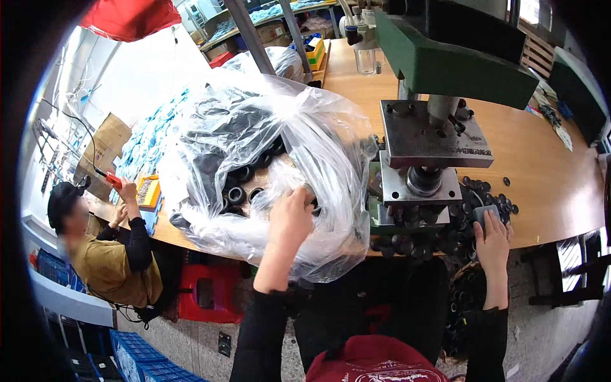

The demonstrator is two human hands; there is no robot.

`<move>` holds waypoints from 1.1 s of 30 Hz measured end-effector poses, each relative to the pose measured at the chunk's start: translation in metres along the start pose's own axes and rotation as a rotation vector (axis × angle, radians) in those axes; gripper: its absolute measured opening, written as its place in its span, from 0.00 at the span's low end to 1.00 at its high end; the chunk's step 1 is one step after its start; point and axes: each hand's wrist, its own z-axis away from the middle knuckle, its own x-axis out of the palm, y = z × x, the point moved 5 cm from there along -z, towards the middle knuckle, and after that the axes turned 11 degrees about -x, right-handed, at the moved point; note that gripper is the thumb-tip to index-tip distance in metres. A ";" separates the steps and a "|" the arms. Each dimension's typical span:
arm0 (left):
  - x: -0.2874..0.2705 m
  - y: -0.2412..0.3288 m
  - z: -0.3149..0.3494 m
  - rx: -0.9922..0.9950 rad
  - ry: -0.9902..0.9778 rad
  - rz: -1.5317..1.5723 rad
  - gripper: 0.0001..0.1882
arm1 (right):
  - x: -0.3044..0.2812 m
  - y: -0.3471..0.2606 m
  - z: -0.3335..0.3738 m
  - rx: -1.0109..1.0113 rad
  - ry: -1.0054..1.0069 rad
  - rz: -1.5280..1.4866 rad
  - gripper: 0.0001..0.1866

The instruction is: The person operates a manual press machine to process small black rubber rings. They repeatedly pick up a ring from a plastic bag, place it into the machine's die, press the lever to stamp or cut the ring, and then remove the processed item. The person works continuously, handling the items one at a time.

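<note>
My left hand (292,215) reaches into a large clear plastic bag (324,146) on the table. Its fingers are curled closed, and what they may hold is hidden. Black rings (236,195), which look like rubber, lie inside the bag near that hand. At the right, my right hand (492,240) lies with its fingers stretched over a small grey block (486,214). A green press (452,57) stands between my hands. Its steel upper plate (436,134) sits above a round punch (424,181) and a lower steel block (414,196).
Small black discs (474,191) are heaped around the press base and along the table edge (541,239). To the left, a co-worker (114,254) holds a red-handled tool (113,181) beside a yellow tray (149,192). A red stool (207,293) stands under the table.
</note>
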 end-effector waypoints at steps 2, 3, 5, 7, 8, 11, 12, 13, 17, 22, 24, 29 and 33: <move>0.015 -0.028 -0.011 0.086 -0.098 -0.210 0.20 | -0.001 0.006 0.000 -0.011 0.043 -0.071 0.26; 0.023 -0.028 -0.014 0.184 -0.130 -0.226 0.22 | -0.005 0.004 0.001 -0.024 0.150 -0.126 0.25; 0.032 -0.031 -0.018 0.264 -0.169 -0.221 0.25 | -0.015 -0.004 0.008 -0.045 0.367 -0.231 0.23; 0.039 -0.031 -0.020 0.229 -0.202 -0.181 0.26 | -0.050 -0.034 0.013 -0.144 0.591 -0.275 0.17; 0.041 -0.039 -0.024 0.179 -0.196 -0.185 0.29 | -0.067 -0.052 0.013 -0.206 0.633 -0.307 0.15; 0.017 -0.031 -0.020 0.175 -0.085 -0.018 0.30 | -0.099 -0.095 0.002 -0.363 0.644 -0.382 0.15; -0.002 -0.020 -0.015 0.131 -0.052 0.061 0.29 | -0.103 -0.105 -0.004 -0.363 0.627 -0.406 0.16; -0.017 -0.021 -0.009 0.087 0.000 0.094 0.30 | -0.103 -0.116 -0.013 -0.345 0.624 -0.438 0.18; -0.041 0.009 0.023 -0.102 -0.187 0.654 0.32 | -0.096 -0.136 -0.051 -0.205 0.607 -0.558 0.27; -0.042 0.050 0.044 0.058 -0.291 0.978 0.34 | -0.099 -0.158 -0.074 -0.219 0.582 -0.500 0.20; -0.038 0.069 0.043 0.052 -0.325 1.038 0.34 | -0.093 -0.157 -0.078 -0.233 0.606 -0.492 0.20; -0.017 0.100 0.024 0.129 -0.291 0.890 0.33 | -0.098 -0.146 -0.077 -0.278 0.568 -0.592 0.25; -0.002 0.118 0.012 0.206 -0.217 0.768 0.29 | -0.107 -0.108 -0.019 -0.176 0.513 -0.623 0.34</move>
